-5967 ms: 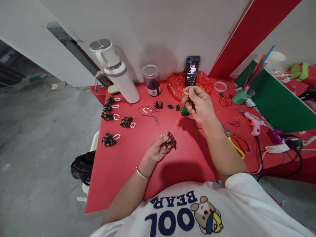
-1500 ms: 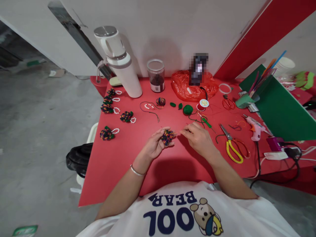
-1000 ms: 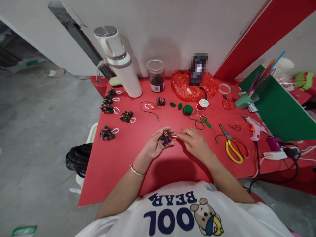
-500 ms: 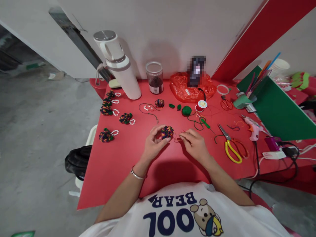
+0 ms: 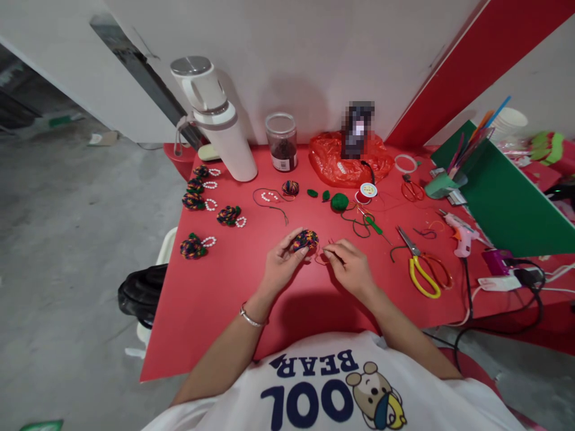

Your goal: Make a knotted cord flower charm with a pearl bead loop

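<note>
Your left hand [image 5: 279, 264] holds the multicoloured yarn piece [image 5: 306, 239] between thumb and fingers; your right hand [image 5: 349, 268] pinches a thin red thread [image 5: 318, 260] beside it.

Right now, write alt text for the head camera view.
A left hand holds a multicoloured yarn piece over a red table while the right hand pinches fine thread. Five similar pieces with white bead loops lie at left, scissors at right.
</note>
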Tool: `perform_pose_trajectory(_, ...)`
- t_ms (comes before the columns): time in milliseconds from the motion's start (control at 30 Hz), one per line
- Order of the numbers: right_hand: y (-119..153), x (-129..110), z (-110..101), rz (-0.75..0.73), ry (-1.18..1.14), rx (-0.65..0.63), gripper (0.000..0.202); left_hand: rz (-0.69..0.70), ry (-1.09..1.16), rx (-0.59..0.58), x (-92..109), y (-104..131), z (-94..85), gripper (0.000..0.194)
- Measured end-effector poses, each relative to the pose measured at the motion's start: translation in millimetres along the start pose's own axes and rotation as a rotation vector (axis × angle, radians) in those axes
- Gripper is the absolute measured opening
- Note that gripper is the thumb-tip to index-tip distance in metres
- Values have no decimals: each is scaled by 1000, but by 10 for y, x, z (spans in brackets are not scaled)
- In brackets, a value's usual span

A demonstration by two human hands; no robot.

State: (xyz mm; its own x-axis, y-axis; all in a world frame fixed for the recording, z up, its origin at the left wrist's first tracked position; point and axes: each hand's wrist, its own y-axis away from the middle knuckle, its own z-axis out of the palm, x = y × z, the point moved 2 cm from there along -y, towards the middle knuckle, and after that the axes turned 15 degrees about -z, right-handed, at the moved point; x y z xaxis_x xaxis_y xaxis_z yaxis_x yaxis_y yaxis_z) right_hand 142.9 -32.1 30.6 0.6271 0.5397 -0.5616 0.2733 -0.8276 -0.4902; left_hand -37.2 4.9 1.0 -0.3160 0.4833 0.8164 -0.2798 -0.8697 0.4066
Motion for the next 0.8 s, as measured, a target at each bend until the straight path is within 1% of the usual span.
perform_pose_trajectory(167, 15, 10, 29, 6, -9, -4, 22, -7, 16, -2, -13, 8, -3, 57)
perform_pose_trajectory(333, 14, -4, 40, -4, -25, -16, 22, -61, 44, 6, -18, -19, -51, 48)
perform_pose_trajectory(467, 21, -19, 41, -17, -20, -26, 22, -98, 85, 33, 5, -50, -70, 48)
perform_pose_trajectory(633, 46, -3, 35, -18, 17, -26, 23, -116, 52, 98, 2, -73, -82, 44)
perform_pose_trajectory(800, 63, 9, 36, -13, 18, -33, 23, -50, -16, 186, 9, -58, -99, 38)
